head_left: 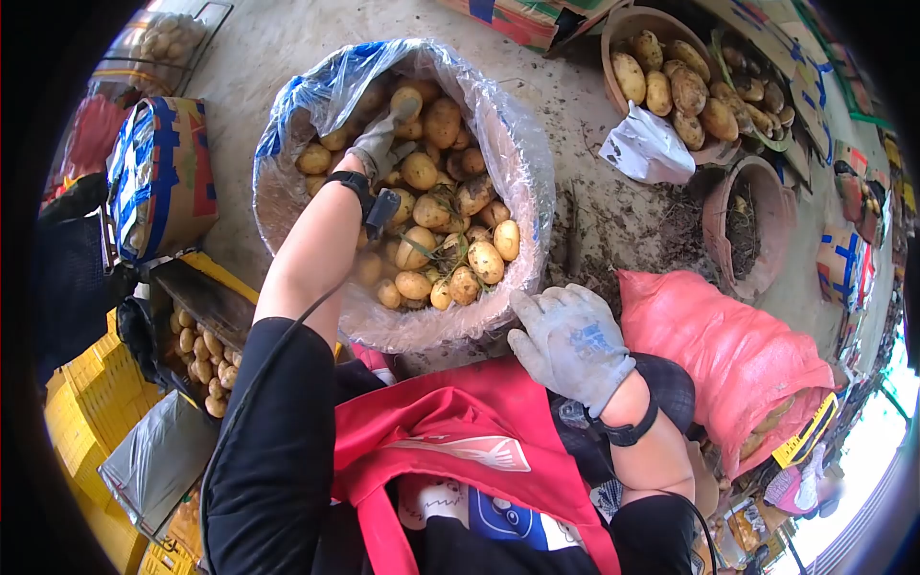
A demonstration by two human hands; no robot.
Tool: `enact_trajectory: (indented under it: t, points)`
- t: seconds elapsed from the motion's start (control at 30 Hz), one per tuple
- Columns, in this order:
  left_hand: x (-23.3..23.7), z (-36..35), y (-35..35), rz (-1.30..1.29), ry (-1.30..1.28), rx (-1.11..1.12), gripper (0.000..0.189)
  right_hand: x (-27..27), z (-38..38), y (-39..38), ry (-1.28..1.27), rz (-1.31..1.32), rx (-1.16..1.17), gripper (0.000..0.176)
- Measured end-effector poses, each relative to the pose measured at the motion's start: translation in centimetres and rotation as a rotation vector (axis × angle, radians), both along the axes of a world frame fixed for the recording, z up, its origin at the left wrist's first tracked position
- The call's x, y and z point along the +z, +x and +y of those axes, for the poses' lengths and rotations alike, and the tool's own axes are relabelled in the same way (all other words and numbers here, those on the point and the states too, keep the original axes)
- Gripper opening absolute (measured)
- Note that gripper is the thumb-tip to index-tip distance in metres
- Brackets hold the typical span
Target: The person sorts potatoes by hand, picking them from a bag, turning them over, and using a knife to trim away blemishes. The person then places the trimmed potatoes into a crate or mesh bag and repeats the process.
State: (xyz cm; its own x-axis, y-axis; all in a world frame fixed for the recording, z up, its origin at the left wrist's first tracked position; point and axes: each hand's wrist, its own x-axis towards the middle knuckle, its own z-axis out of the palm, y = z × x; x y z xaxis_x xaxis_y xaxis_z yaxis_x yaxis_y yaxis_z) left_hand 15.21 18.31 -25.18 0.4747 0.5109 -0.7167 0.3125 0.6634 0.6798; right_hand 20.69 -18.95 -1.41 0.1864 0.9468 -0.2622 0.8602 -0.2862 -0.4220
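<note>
My left hand (380,137), in a grey glove, reaches into a round tub (520,158) lined with clear plastic. Its fingers and thumb are apart, and the fingertips touch a potato (406,100) near the far side; the outer fingers are partly hidden. Many muddy potatoes (418,247) lie in the tub, with some green stems among them. At the near right rim rests my right hand (573,345), also gloved, with its fingers spread and nothing in it.
A bowl of potatoes (688,91) and a white bag (649,146) are at the upper right. Below them are a brown pot (750,225) and a pink sack (714,355). On the left are a taped box (165,177), more potatoes (201,355) and yellow crates (94,388).
</note>
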Motion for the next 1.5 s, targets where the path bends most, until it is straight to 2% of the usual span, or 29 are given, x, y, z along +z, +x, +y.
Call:
enact_trajectory:
  t: [0.07, 0.17, 0.2, 0.27, 0.3, 0.37, 0.43, 0.47, 0.5, 0.6, 0.73, 0.77, 0.83, 0.87, 0.9, 0.93, 0.97, 1.0, 1.03, 1.1, 1.13, 1.17, 1.2, 1.27, 1.33, 1.37, 1.43, 1.47, 1.5]
  points:
    - [0.5, -0.4, -0.5, -0.012, 0.046, -0.06, 0.071, 0.0, -0.4, -0.2, -0.001, 0.007, -0.009, 0.04]
    - [1.8, -1.6, -2.5, -0.048, -0.018, -0.018, 0.062, 0.5, -0.5, -0.3, 0.027, -0.006, -0.036, 0.038]
    - [2.7, -2.4, -3.5, -0.209, 0.124, -0.086, 0.058, 0.7, -0.6, -0.3, 0.051, -0.028, -0.052, 0.037]
    - [6.0, -4.8, -5.4, -0.453, 0.157, -0.113, 0.055, 1.0, -0.6, -0.6, 0.037, 0.002, -0.163, 0.037]
    - [8.1, -6.3, -6.3, -0.458, 0.294, -0.203, 0.057, 1.1, -0.6, -0.9, 0.02, 0.039, -0.264, 0.037]
    - [12.2, -9.2, -8.0, -0.461, 0.583, -0.35, 0.061, 1.1, -0.8, -1.6, 0.101, 0.026, -0.299, 0.044]
    - [16.6, -11.8, -10.0, -0.813, -0.123, -0.206, 0.068, 1.7, -0.8, -2.8, 0.206, 0.291, -0.48, 0.055]
    - [17.2, -12.5, -11.1, -0.817, -0.182, -0.314, 0.075, 1.8, -0.9, -3.3, 0.183, 0.455, -0.557, 0.063]
    - [18.6, -13.5, -11.4, -0.848, -0.15, -0.389, 0.078, 2.0, -0.8, -3.5, 0.189, 0.449, -0.565, 0.063]
    - [22.5, -18.1, -13.0, -0.897, -0.152, -0.44, 0.079, 4.8, -0.8, -4.1, 0.147, 1.457, -0.685, 0.065]
    - [24.5, -22.0, -16.5, -0.971, -0.025, -0.321, 0.086, 4.7, -2.1, -6.2, 0.323, 1.577, -0.613, 0.065]
    - [24.9, -22.7, -17.6, -0.937, 0.006, -0.243, 0.083, 4.4, -2.3, -6.9, 0.318, 1.575, -0.597, 0.065]
    - [25.8, -24.3, -19.8, -0.903, 0.041, -0.147, 0.08, 3.9, -3.0, -8.6, 0.499, 1.515, -0.465, 0.069]
    - [26.6, -25.1, -20.8, -0.903, -0.098, -0.066, 0.075, 4.4, -3.4, -8.9, 0.45, 1.529, -0.473, 0.078]
    - [27.2, -25.8, -21.7, -0.903, -0.235, 0.014, 0.071, 4.6, -3.9, -9.3, 0.438, 1.529, -0.463, 0.078]
    - [26.8, -26.3, -22.6, -0.987, -0.34, -0.003, 0.062, 4.7, -4.3, -9.6, 0.49, 1.352, -0.381, 0.077]
    - [26.5, -27.0, -23.4, -0.993, -0.329, 0.009, 0.062, 4.8, -4.5, -10.1, 0.54, 1.177, -0.296, 0.077]
    - [26.1, -27.6, -24.1, -0.899, -0.068, -0.091, 0.061, 4.3, -4.6, -10.9, 0.578, 1.128, -0.268, 0.068]
    - [25.7, -28.3, -24.7, -0.788, 0.189, -0.187, 0.06, 4.2, -4.7, -11.1, 0.578, 1.132, -0.25, 0.068]
    - [24.9, -29.7, -25.4, -0.523, 0.682, -0.37, 0.059, 4.5, -4.8, -11.1, 0.431, 1.166, -0.146, 0.056]
    - [24.7, -30.4, -25.5, -0.372, 0.919, -0.458, 0.059, 5.2, -5.1, -11.6, 0.417, 1.298, -0.235, 0.046]
    - [26.0, -30.9, -25.3, -0.648, 0.22, -0.232, 0.06, 4.9, -4.6, -11.7, 0.497, 1.284, -0.245, 0.043]
    - [27.4, -31.4, -25.1, -0.794, -0.451, 0.169, 0.061, 5.1, -4.9, -11.4, 0.473, 1.238, -0.281, 0.044]
    - [26.5, -31.2, -25.6, -0.728, -0.399, 0.083, 0.062, 5.3, -5.3, -11.2, 0.457, 1.192, -0.323, 0.044]
    - [26.1, -30.9, -26.2, -0.625, -0.342, -0.097, 0.058, 4.4, -5.5, -11.1, 0.379, 0.884, -0.27, 0.048]
    - [26.1, -31.3, -25.7, -0.618, -0.348, -0.111, 0.058, 3.5, -5.6, -11.1, 0.385, 0.886, -0.286, 0.048]
    - [26.0, -32.2, -24.3, -0.542, 0.202, -0.165, 0.053, 1.6, -5.7, -11.0, 0.488, 0.842, -0.124, 0.053]
    - [26.4, -32.2, -24.3, -0.465, 0.213, -0.213, 0.059, 1.7, -5.4, -10.9, 0.41, 1.013, -0.151, 0.054]
    - [26.6, -32.3, -24.1, -0.461, 0.21, -0.223, 0.059, 2.1, -5.5, -10.6, 0.415, 1.016, -0.161, 0.054]
